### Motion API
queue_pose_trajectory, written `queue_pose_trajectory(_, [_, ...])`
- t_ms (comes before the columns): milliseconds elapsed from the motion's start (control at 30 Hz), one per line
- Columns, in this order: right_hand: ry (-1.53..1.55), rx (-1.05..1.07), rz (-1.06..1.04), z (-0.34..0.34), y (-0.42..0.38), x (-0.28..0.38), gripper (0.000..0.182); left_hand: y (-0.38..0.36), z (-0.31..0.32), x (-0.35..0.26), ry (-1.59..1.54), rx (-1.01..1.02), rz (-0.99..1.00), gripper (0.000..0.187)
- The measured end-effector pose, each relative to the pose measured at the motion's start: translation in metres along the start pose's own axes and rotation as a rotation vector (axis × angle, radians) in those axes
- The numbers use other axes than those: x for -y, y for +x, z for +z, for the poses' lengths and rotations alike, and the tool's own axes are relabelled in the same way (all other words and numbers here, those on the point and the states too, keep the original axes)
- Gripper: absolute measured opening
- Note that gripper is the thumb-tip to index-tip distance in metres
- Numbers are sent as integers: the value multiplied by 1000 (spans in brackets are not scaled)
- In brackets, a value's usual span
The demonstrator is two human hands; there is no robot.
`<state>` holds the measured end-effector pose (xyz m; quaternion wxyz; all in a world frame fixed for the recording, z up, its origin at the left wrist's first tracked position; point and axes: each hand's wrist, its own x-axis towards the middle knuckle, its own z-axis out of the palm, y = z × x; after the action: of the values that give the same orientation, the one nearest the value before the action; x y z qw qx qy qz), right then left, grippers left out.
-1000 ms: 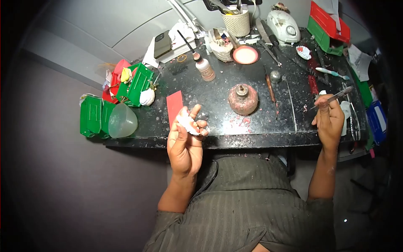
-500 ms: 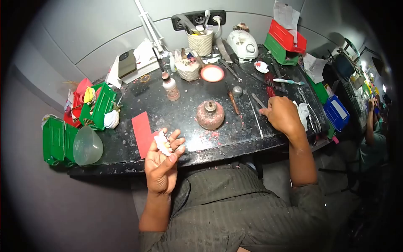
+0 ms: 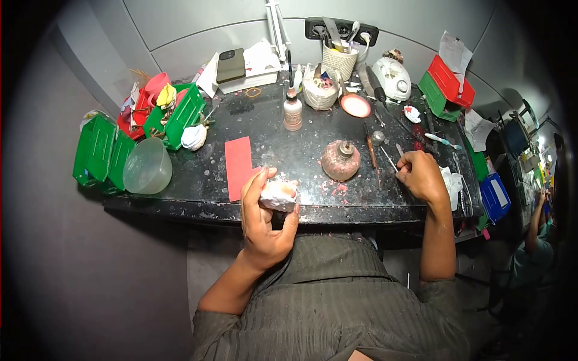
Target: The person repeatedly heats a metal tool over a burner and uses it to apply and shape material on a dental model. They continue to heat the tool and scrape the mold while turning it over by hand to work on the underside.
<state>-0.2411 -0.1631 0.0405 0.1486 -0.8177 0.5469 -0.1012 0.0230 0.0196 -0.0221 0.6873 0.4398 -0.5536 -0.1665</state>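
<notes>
My left hand is closed around a white plaster-like model with a pinkish top, raised just over the desk's front edge. My right hand pinches the end of a thin metal tool at the right of the desk. A red flat sheet lies beyond my left hand. Between the hands stands a round pinkish jar with a metal top. A brown-handled tool and a small metal ball-shaped item are near my right hand.
Green bins and a translucent bowl stand at the left. A small bottle, a woven cup, a white device and a phone are at the back. A person sits far right.
My left hand has lifted and turned the white model, its fingers now wrapped round it. My right hand has shifted onto the thin metal tool. The head view has moved.
</notes>
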Motion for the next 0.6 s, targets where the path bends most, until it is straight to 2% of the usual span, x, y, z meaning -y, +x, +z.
queue_pose_trajectory(133, [-46, -33, -17, 5, -3, -5, 14, -3, -1, 4, 228, -18, 180, 78])
queue_pose_trajectory(200, [9, -82, -65, 4, -6, -6, 12, -3, -3, 6, 333, -18, 240, 78])
queue_pose_trajectory(267, [45, -98, -71, 0, -9, -2, 12, -2, -4, 7, 447, -17, 380, 75])
queue_pose_trajectory(300, [82, -118, -77, -3, -11, 1, 12, 0, -3, 7, 448, -17, 377, 75])
queue_pose_trajectory(367, [121, -138, -87, -8, -16, 8, 12, 2, -2, 6, 450, -61, 462, 63])
queue_pose_trajectory(533, [239, -226, -169, -13, -24, 14, 7, 2, -1, 4, 417, -60, 434, 64])
queue_pose_trajectory(600, [422, -266, -194, -19, -27, 19, 4, 2, -1, 1, 389, -56, 409, 65])
